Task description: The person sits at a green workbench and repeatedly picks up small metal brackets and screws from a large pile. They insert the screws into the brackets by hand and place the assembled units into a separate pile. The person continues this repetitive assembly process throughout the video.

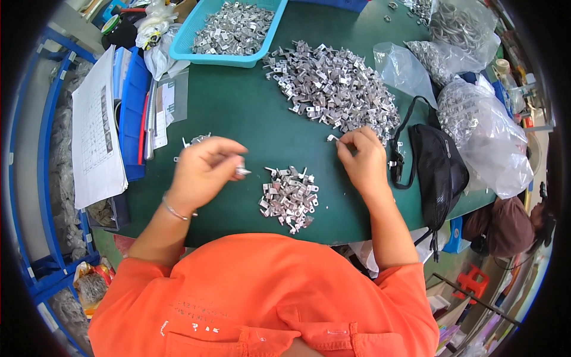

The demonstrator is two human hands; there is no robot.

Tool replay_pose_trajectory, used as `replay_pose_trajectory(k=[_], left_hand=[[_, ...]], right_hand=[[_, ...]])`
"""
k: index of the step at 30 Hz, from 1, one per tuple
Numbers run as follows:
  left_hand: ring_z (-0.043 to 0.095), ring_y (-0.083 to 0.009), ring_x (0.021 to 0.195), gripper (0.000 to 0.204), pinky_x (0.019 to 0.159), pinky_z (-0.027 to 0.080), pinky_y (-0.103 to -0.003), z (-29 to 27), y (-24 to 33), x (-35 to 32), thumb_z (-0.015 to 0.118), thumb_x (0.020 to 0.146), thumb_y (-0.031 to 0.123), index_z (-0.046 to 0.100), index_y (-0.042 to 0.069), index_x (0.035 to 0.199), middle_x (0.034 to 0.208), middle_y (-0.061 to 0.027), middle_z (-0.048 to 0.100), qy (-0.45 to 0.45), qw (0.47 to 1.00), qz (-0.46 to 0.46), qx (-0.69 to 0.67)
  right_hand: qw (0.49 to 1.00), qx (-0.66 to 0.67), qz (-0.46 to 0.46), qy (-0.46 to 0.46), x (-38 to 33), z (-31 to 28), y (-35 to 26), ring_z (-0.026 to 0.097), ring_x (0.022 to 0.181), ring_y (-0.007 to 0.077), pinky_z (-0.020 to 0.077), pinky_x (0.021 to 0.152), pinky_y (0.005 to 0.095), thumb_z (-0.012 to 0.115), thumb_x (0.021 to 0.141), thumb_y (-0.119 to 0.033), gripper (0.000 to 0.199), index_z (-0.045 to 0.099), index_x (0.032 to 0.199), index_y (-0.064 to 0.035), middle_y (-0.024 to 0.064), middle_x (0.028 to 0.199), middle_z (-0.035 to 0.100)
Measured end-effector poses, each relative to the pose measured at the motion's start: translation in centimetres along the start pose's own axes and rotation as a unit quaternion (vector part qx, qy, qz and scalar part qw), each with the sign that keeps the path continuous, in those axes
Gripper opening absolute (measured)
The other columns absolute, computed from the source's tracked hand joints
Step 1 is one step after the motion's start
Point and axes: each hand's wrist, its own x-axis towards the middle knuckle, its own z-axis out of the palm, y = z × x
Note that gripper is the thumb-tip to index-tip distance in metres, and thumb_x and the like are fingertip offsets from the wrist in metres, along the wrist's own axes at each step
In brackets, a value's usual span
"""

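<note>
My left hand [203, 169] is closed over the left part of the green table, with a small silvery metal piece [242, 171] showing at its fingertips. Behind that hand, a few metal clips [197, 139] lie partly hidden. My right hand [364, 159] pinches a small metal clip [332, 138] between thumb and finger, at the near edge of a large heap of metal clips [333, 89]. Between my hands and closer to me sits a smaller pile of metal clips [289, 199]. Many have a flat tab with a hole.
A turquoise basket [232, 60] of similar clips stands at the back. On the left are a blue file holder [134, 113] and papers [98, 131]. A black pouch [441, 166] and plastic bags of metal parts [485, 134] crowd the right. A person [511, 226] is at far right.
</note>
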Motion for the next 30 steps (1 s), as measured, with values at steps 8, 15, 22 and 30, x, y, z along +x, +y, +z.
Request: replay_pose_trajectory(k=[8, 15, 22, 30], left_hand=[[0.068, -0.0168, 0.08, 0.022, 0.07, 0.059, -0.028, 6.5, -0.2, 2.1, 0.065, 0.086, -0.003, 0.061, -0.006, 0.108, 0.094, -0.0115, 0.065, -0.152, 0.961, -0.117, -0.2], [0.066, -0.015, 0.086, 0.025, 0.076, 0.057, -0.027, 6.8, -0.8, 1.6, 0.062, 0.087, -0.008, 0.059, -0.007, 0.111, 0.095, -0.01, 0.064, -0.168, 0.975, -0.04, -0.137], [0.065, -0.013, 0.085, 0.029, 0.073, 0.056, -0.025, 6.9, -1.4, 0.9, 0.063, 0.085, -0.01, 0.06, -0.003, 0.114, 0.095, -0.0077, 0.064, -0.164, 0.985, 0.033, -0.033], [0.069, -0.02, 0.087, 0.019, 0.072, 0.057, -0.027, 4.0, -2.1, 1.3, 0.06, 0.087, -0.009, 0.061, -0.006, 0.105, 0.092, -0.0086, 0.062, -0.077, 0.992, -0.05, -0.083]], right_hand=[[0.964, 0.187, -0.185, 0.037, -2.0, -1.5, -4.2, 0.066, 0.071, 0.0248, 0.0533, 0.062, 0.0313, 0.074, 0.068, 0.008, 0.021, 0.064, 0.084, -0.0012, 0.0109, 0.084, 0.068], [0.961, 0.245, -0.125, 0.015, -2.7, -1.8, -5.4, 0.065, 0.07, 0.023, 0.0527, 0.061, 0.0302, 0.075, 0.071, 0.006, 0.02, 0.065, 0.087, 0.0006, 0.0122, 0.084, 0.067], [0.952, 0.293, -0.083, -0.036, -3.8, -1.3, -4.6, 0.065, 0.072, 0.0215, 0.0525, 0.062, 0.0302, 0.071, 0.075, 0.005, 0.015, 0.068, 0.088, -0.0018, 0.0103, 0.088, 0.067], [0.968, 0.138, -0.202, -0.05, -3.5, -1.2, -2.7, 0.062, 0.078, 0.0282, 0.0518, 0.068, 0.0378, 0.069, 0.073, -0.001, 0.014, 0.064, 0.086, -0.0023, 0.0114, 0.092, 0.065]])
